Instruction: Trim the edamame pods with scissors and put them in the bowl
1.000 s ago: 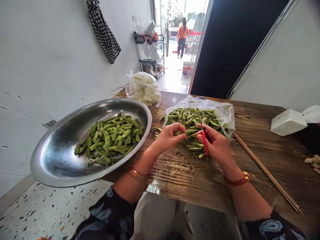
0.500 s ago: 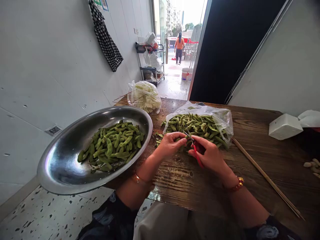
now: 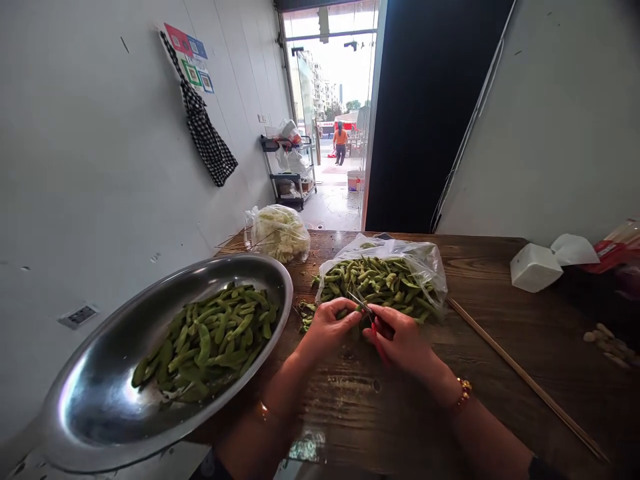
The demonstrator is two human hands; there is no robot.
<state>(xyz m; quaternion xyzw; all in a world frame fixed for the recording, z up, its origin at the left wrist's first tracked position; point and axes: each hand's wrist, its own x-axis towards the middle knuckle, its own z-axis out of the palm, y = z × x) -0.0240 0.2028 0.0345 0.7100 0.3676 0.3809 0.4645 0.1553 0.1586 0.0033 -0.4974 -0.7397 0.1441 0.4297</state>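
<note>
Near the middle of the wooden table, my left hand (image 3: pixel 331 325) pinches a green soybean pod (image 3: pixel 359 309), mostly covered by the fingers. My right hand (image 3: pixel 400 337) is closed around red-handled scissors (image 3: pixel 381 345), whose metal blades reach to the pod's end. Just beyond both hands, a clear plastic bag (image 3: pixel 425 263) lies spread with a heap of soybean pods (image 3: pixel 383 280) on it. To the left stands a large steel basin (image 3: pixel 107 407), tilted in view, holding many more pods (image 3: pixel 220 337).
A bag of pale cauliflower-like pieces (image 3: pixel 280 233) sits behind the basin. Thin wooden sticks (image 3: pixel 520 370) lie to the right, near a white tissue pack (image 3: pixel 536 268) and some peanuts (image 3: pixel 610 343). A shelf cart (image 3: pixel 290 167) stands by the doorway, with a person (image 3: pixel 340 143) outside.
The view has tilted up, so the table sits lower in the picture. Both hands stay close together, and the scissor blades remain at the pod. The person outside has turned slightly.
</note>
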